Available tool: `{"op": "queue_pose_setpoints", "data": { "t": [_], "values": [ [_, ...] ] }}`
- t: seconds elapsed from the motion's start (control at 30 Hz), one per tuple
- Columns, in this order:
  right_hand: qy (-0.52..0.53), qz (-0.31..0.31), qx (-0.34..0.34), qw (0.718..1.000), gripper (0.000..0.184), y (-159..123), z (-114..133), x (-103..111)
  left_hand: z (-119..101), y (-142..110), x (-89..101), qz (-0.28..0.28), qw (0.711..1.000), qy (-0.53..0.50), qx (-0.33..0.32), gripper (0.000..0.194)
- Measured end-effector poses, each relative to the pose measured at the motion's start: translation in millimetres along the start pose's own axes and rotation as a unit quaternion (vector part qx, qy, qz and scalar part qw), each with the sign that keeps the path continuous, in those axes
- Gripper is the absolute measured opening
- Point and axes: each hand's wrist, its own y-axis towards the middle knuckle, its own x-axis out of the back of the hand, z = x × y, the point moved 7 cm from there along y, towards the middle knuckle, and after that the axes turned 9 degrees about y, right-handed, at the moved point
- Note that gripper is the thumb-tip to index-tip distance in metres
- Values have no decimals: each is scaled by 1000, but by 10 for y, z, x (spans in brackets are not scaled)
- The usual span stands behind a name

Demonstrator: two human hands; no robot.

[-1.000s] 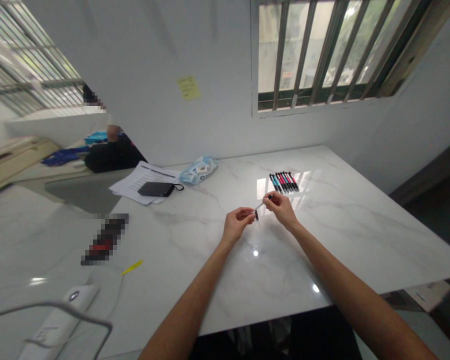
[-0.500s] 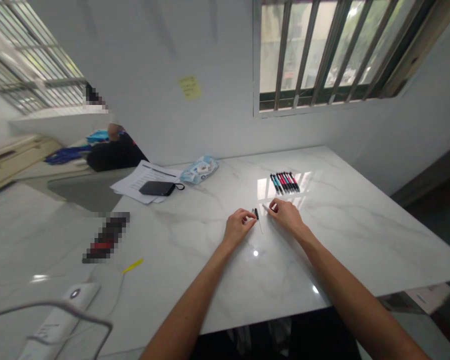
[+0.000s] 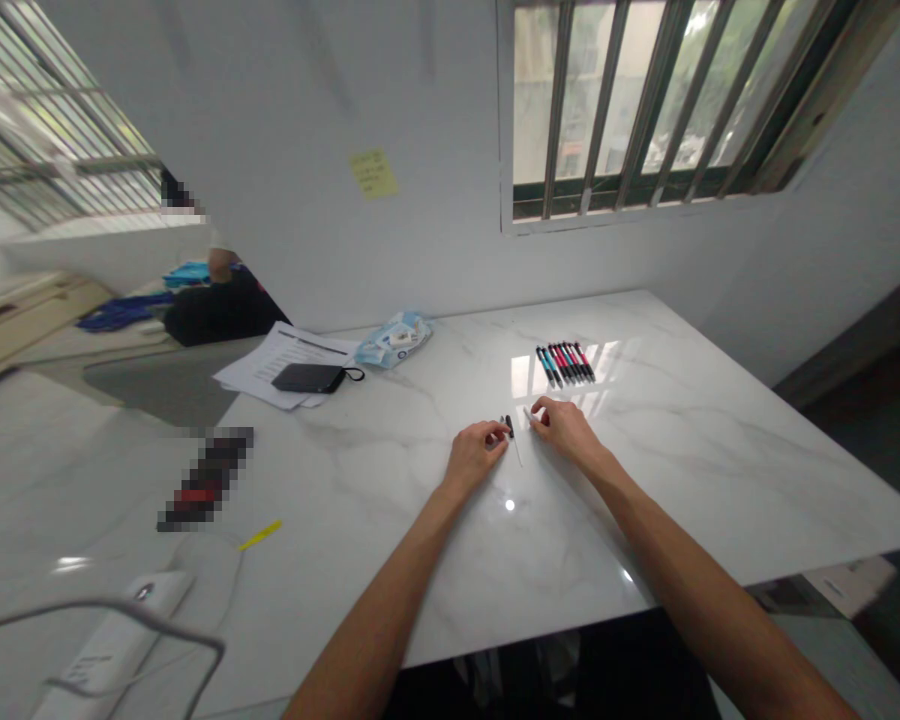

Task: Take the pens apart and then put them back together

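My left hand (image 3: 478, 452) rests low over the white marbled table, its thumb and fingers curled together at a short black pen part (image 3: 509, 426). A thin pale pen refill (image 3: 518, 453) lies just right of those fingertips, pointing towards me. Across a narrow gap, my right hand (image 3: 566, 427) pinches a small whitish pen piece (image 3: 528, 413) between thumb and fingers. Its exact shape is too small to make out. Beyond my right hand, several click pens (image 3: 565, 364) with turquoise, pink and black bodies lie side by side in a row.
Papers (image 3: 259, 372) with a black pouch (image 3: 307, 378) on them lie at the back left, beside a blue wipes packet (image 3: 395, 340). A yellow strip (image 3: 260, 535), a white power strip (image 3: 105, 645) and a grey cable are at left. Another person sits beyond the partition.
The view has shifted slightly. Both hands stay almost in place at the same small pen parts, and the row of pens is unmoved.
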Motion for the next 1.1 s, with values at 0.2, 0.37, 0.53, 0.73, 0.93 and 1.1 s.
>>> {"op": "queue_pose_setpoints", "data": {
  "t": [0.2,0.37,0.53,0.73,0.93,1.1],
  "values": [
    [57,8,17,998,12,18,-18,-19,77,12,106,-13,1000,-4,-1,35],
    [89,42,28,995,10,0,48,-69,66,19,45,7,1000,1,-24,42],
    [101,52,35,993,9,-38,118,-83,51,35,-9,4,1000,4,-24,40],
    [95,54,43,993,10,-45,137,-116,90,89,-46,3,1000,-27,-5,30],
    [86,56,31,994,8,-45,135,-128,126,79,-14,-2,999,-53,5,33],
    [54,50,28,997,12,-51,143,-120,128,71,-43,9,998,-67,17,32]
  ]
}}
